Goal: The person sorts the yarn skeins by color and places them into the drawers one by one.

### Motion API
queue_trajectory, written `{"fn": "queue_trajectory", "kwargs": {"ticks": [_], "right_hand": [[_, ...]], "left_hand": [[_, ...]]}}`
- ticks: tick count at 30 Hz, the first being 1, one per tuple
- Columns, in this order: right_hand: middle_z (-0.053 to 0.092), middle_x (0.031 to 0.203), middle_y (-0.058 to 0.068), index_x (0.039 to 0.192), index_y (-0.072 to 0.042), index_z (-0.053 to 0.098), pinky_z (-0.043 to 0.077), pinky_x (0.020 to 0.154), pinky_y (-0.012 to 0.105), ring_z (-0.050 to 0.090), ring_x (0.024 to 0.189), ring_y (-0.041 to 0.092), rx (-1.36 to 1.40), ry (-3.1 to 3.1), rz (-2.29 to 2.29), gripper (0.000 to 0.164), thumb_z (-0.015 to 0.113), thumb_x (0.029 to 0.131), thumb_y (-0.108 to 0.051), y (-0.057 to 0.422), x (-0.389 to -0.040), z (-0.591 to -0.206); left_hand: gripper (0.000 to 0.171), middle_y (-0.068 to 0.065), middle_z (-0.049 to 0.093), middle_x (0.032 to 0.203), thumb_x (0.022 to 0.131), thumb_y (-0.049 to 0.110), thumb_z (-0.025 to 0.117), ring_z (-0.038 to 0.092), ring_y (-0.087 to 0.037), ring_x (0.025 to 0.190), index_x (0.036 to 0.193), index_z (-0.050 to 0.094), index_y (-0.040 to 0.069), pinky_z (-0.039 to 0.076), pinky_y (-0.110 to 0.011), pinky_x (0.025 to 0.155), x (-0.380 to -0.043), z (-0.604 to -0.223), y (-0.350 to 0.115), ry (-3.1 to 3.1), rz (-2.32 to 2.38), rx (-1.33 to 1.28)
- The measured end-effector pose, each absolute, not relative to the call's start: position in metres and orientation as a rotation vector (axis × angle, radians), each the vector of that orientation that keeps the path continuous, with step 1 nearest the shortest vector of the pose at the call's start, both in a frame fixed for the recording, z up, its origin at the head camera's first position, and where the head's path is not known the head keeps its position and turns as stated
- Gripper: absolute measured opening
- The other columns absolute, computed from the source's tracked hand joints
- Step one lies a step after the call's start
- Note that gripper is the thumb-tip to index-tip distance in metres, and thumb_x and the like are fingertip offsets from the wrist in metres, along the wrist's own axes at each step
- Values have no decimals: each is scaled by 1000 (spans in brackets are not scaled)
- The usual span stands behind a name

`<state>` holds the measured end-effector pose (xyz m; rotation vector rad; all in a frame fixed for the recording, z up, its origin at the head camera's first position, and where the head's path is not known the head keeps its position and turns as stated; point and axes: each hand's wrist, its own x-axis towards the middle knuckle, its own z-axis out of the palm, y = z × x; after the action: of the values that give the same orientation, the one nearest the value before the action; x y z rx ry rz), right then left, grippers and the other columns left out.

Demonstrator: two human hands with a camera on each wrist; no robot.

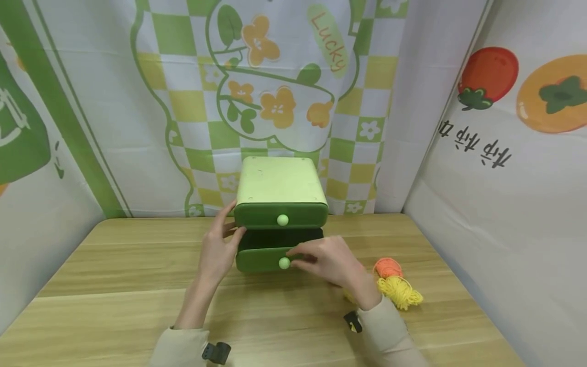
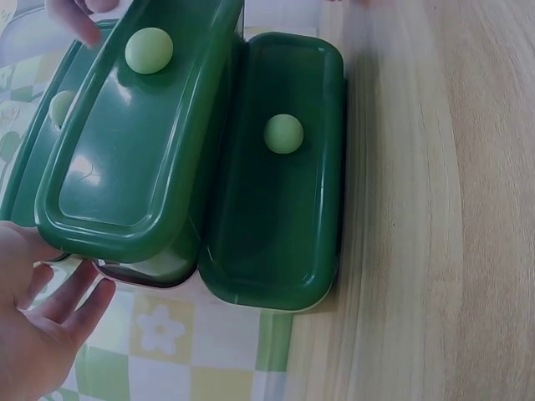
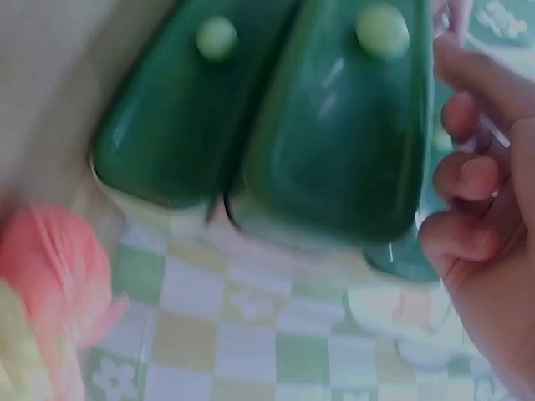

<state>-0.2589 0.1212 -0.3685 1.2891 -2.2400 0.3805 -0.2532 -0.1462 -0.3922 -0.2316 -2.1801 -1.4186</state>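
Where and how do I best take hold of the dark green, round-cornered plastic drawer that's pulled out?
Probably by its pale green, ball-shaped knob, pinched from the front. The knob juts out from the pulled-out drawer's front panel, which stands ahead of the other drawer fronts, and its round sides should suit a pinch.

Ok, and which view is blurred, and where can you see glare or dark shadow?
Right wrist view: hazy and blurred, the orange yarn soft-edged; left wrist view: whitish glints on the front of the pulled-out drawer; head view: mostly sharp, that drawer's inside in dark shadow.
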Motion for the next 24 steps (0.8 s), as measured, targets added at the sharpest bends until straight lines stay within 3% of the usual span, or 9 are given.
{"fn": "queue_trajectory", "kwargs": {"ticks": [9,24], "right_hand": [[63,64,-13,102,-20,78,40,50,9,48,55,-5,1217,-2261,495,20,81,83,-24,155,-268,-355],[58,61,-14,103,-18,77,42,51,15,46,55,-4,1076,-2357,554,21,81,83,-22,185,-274,-347]], "left_hand": [[68,-7,45,153,92,1,67,68,-34,109,151,41,24,61,-47,82,-252,-391,-145,-2166,-1440,-231],[68,-6,44,154,93,0,66,68,-35,110,151,41,25,61,-47,83,-253,-391,-146,-2174,-1443,-228]]}}
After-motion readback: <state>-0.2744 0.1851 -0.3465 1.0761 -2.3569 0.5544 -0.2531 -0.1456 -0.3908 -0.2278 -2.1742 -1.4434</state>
